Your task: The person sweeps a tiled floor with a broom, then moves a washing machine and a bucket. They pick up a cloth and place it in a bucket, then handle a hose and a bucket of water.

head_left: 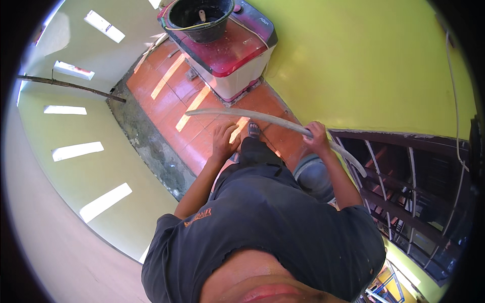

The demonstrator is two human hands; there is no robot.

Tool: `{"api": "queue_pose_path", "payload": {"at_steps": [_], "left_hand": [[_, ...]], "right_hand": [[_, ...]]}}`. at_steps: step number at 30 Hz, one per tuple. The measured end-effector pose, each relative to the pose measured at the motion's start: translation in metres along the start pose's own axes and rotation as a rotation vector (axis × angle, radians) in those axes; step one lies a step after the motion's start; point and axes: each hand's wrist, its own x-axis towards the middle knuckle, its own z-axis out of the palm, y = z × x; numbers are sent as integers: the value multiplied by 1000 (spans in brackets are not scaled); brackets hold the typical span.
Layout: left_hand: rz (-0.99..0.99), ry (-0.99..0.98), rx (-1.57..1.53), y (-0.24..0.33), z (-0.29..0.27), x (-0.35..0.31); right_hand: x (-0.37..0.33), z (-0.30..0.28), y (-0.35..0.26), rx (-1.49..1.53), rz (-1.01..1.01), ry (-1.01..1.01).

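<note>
My right hand [316, 139] is closed round a long, pale, curved rod [252, 115], gripping it nearer its right end. The rod arches over the orange floor; whether it is a stick or a stiff hose I cannot tell. Its thin left end reaches beyond my left hand [225, 141], and its short right end bends down past my right wrist. My left hand hangs below the rod, apart from it, fingers loosely bent and spread, holding nothing visible. Beneath my right forearm stands a dark round tub [314, 178], partly hidden by the arm.
A washing machine [241, 81] with a red top stands ahead against the green wall [364, 60]. On it rests a black basin [212, 31] containing a small handled tool. A barred dark window [404, 187] is at the right. A thin pole [76, 85] juts from the left.
</note>
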Motion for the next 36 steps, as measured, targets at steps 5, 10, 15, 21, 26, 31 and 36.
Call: {"api": "queue_pose_path", "payload": {"at_steps": [5, 10, 15, 21, 26, 31, 36], "left_hand": [[-78, 15, -50, -20, -7, -10], [-172, -21, -33, -41, -16, -9], [-287, 29, -6, -51, -23, 14], [-352, 34, 36, -72, -26, 64], [-449, 80, 69, -85, -37, 80], [-521, 94, 82, -90, -33, 84], [-575, 70, 93, -90, -20, 94]], "right_hand": [[-40, -78, 19, -133, 249, 202], [-32, -126, 31, -175, 270, 264], [11, -161, 61, -180, 290, 356], [85, -138, 114, -225, 268, 458], [97, -140, 145, -256, 233, 463], [112, -127, 167, -244, 294, 476], [140, -72, 177, -117, 379, 561]]}}
